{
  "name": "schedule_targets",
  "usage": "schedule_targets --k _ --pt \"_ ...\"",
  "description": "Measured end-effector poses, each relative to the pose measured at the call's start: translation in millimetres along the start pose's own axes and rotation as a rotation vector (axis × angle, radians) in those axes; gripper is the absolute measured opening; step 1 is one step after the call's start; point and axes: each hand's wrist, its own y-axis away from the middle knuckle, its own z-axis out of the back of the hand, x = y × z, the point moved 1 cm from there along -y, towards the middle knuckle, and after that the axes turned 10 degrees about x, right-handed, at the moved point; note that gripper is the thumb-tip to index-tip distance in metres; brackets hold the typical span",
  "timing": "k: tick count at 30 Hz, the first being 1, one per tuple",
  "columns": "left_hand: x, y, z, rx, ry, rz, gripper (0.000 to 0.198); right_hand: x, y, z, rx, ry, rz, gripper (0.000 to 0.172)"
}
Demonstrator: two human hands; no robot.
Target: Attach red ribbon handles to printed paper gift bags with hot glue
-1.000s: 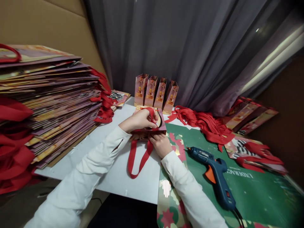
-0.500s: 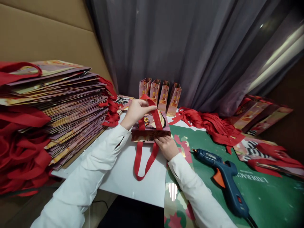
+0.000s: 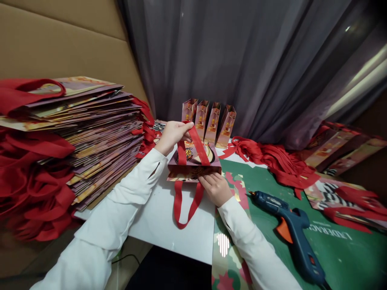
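1. Grey curtain (image 3: pixel 217 52) hangs across the far side, with four upright bags (image 3: pixel 212 125) standing before it; nearer, a white board (image 3: pixel 169 237) lies under the hands, and a glue gun (image 3: pixel 294 223) rests well to the right
2. One printed bag (image 3: pixel 193 160) is over the white board, mid-scene, between the two hands
3. Left hand (image 3: pixel 173 135): thumb and fingers are pinched together on the top of the upper red handle (image 3: pixel 199 147), whose loop stands up
4. Right hand (image 3: pixel 216 187): fingers curl at the right end of the bag's mouth; I can't tell whether they grip its edge or merely press
5. To do this well, I'd steady the bag with the right hand and draw the handle up evenly, untwisted, never jerking where it joins
6. The mouth faces near, its long side running left to right; the lower red handle (image 3: pixel 177 205) trails nearward, and foreshortening hides the bag's depth
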Motion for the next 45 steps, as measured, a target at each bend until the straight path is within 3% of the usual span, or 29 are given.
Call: schedule_targets --k 5,11,15,16,19,23,24,27,31,36,45 --pt "-1.2 -0.2 1.5 0.009 -0.051 -0.007 0.035 -0.1 -0.3 -0.7 -0.023 -0.001 0.007 0.028" --pt "6.6 -13.5 1.7 0.080 -0.397 -0.011 0.042 -0.3 0.1 -0.5 -0.017 -0.004 -0.036 0.026" --pt "11.0 15.2 9.1 0.069 -0.644 -0.084 0.027 -1.3 -1.0 3.0 -0.012 0.033 -0.147 0.026" --pt "12.4 29.3 13.0 0.053 -0.714 -0.146 0.024 -2.0 -1.5 4.4 -0.008 0.045 -0.177 0.027" --pt "21.0 78.3 26.6 0.196 -1.099 -0.703 0.027 -4.9 -3.6 9.8 0.013 0.063 -0.238 0.030" --pt "47.5 126.0 45.6 0.029 -1.433 -1.372 0.027 -7.6 -7.8 18.9 0.031 0.034 -0.290 0.042" --pt "54.9 130.2 46.7 0.037 -1.526 -1.385 0.026 -7.4 -9.1 21.0 0.034 0.023 -0.301 0.043" --pt "71.5 127.7 39.0 0.040 -1.715 -1.209 0.032 -3.2 -13.1 25.7 0.044 -0.005 -0.297 0.035" --pt "79.2 111.5 14.5 -0.052 -1.612 -1.079 0.023 6.7 -15.8 26.5 0.084 -0.010 -0.236 0.032" --pt "86.4 100.3 -13.0 0.076 -1.419 -1.032 0.016 8.0 -11.5 22.8 0.126 0.001 -0.281 0.025" --pt "84.1 103.1 -34.0 0.035 -1.452 -0.914 0.016 2.5 -8.1 16.6 0.104 0.100 -0.330 0.020"
